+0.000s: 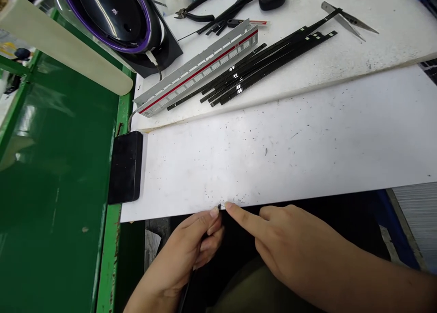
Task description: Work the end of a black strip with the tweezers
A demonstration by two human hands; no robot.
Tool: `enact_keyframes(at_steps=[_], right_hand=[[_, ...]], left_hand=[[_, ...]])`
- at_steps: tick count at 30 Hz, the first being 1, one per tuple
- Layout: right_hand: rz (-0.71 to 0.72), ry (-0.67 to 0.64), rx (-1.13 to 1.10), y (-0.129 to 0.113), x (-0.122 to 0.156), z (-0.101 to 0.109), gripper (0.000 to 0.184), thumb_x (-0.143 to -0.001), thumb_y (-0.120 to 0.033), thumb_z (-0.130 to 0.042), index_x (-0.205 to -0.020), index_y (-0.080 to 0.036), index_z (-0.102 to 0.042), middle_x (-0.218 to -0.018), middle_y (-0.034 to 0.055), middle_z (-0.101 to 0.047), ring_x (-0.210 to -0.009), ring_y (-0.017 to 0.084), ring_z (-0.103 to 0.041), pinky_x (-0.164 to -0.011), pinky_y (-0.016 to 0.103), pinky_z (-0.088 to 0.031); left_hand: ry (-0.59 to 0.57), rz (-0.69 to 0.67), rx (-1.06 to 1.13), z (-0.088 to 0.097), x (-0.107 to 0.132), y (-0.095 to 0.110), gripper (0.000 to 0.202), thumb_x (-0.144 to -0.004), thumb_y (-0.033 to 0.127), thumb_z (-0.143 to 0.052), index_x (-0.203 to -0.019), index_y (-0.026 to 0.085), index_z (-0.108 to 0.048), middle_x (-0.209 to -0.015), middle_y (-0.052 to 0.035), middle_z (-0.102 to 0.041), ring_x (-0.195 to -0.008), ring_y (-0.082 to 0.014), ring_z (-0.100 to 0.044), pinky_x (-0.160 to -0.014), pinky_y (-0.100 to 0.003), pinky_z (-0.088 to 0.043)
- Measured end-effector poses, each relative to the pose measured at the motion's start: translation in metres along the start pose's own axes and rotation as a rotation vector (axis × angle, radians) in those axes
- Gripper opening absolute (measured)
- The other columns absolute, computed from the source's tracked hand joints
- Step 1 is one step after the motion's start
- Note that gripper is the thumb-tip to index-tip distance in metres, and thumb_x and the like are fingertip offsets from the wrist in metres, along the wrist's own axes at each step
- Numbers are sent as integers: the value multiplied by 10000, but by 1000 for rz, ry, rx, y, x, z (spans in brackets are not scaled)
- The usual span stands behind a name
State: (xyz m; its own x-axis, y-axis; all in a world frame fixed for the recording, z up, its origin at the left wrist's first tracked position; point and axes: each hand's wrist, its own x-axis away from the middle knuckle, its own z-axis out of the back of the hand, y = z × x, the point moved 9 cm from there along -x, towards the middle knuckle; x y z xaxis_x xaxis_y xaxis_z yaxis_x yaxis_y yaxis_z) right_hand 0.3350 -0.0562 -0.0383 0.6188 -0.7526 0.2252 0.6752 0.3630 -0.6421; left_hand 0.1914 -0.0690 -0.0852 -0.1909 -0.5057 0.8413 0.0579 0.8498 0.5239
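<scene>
Low in the middle, my left hand (pixel 201 240) is closed round a thin black strip (pixel 185 291). The strip's dark end pokes out between thumb and fingertip at the table's front edge, and its tail runs down below the hand. From the right comes my right hand (pixel 283 240), index finger stretched toward that end, the other fingers curled under. A tiny pale, thin point (pixel 223 207) shows at the index fingertip, right by the strip's end. What the curled fingers hold is hidden beneath the hand.
Dark crumbs lie scattered on the white tabletop (pixel 307 140). On a raised white board are black strips (pixel 259 67), a grey slotted rail (pixel 201 71), tweezers (pixel 351 19), cutting pliers (pixel 198 12) and a knife (pixel 246 23). A fan (pixel 112 12) and a black box (pixel 125 167) stand left.
</scene>
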Motion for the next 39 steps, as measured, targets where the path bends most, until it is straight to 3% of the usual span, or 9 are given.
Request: enact_keyframes(at_steps=[8, 17, 24, 30, 36, 39], right_hand=[[15, -12, 19, 0, -3, 2, 748, -858, -55, -507, -1534, -277, -275, -701, -39, -570, -550, 142, -512, -474, 281, -207], [51, 16, 201, -8, -1, 3, 832, -757, -52, -528, -1537, -209, -287, -656, -20, -536, -456, 142, -447, -438, 292, -127], [11, -49, 59, -5, -3, 3, 718, -871, -60, -489, -1542, -224, -293, -674, -26, -580, -561, 146, -528, -477, 277, -244], [6, -43, 109, -7, -6, 0, 694, -885, -93, -486, -1542, -231, -307, -687, -10, -595, -552, 157, -542, -464, 271, -267], [4, 38, 288, -16, 7, 2, 785, -800, -105, -544, -1543, -179, -303, -667, 7, -570, -453, 153, -479, -393, 281, -201], [9, 138, 233, -14, 25, -3, 704, -826, -89, -546, -1498, -232, -391, -721, 16, -598, -479, 161, -520, -419, 288, -318]], left_hand=[[-6, 3, -6, 1, -2, -1, 431, -902, 528, -548, -662, 192, -425, -519, 75, -343, -415, -49, -227, -378, -171, -155], [-10, -4, -5, -1, -1, 1, 449, -872, 538, -572, -635, 197, -400, -503, 80, -326, -402, -47, -221, -361, -166, -159], [-18, 2, -12, -2, -3, 4, 425, -862, 520, -581, -646, 199, -405, -514, 82, -326, -402, -44, -203, -352, -152, -171], [-11, -29, -44, -4, -1, 10, 434, -851, 525, -588, -632, 201, -401, -508, 82, -328, -396, -42, -201, -341, -149, -169], [-19, -38, -41, -8, -1, 12, 409, -875, 481, -571, -631, 201, -398, -505, 87, -312, -404, -41, -177, -361, -165, -129], [-25, -108, -70, -12, 17, 11, 429, -894, 457, -543, -585, 187, -418, -484, 78, -314, -392, -40, -200, -361, -180, -119]])
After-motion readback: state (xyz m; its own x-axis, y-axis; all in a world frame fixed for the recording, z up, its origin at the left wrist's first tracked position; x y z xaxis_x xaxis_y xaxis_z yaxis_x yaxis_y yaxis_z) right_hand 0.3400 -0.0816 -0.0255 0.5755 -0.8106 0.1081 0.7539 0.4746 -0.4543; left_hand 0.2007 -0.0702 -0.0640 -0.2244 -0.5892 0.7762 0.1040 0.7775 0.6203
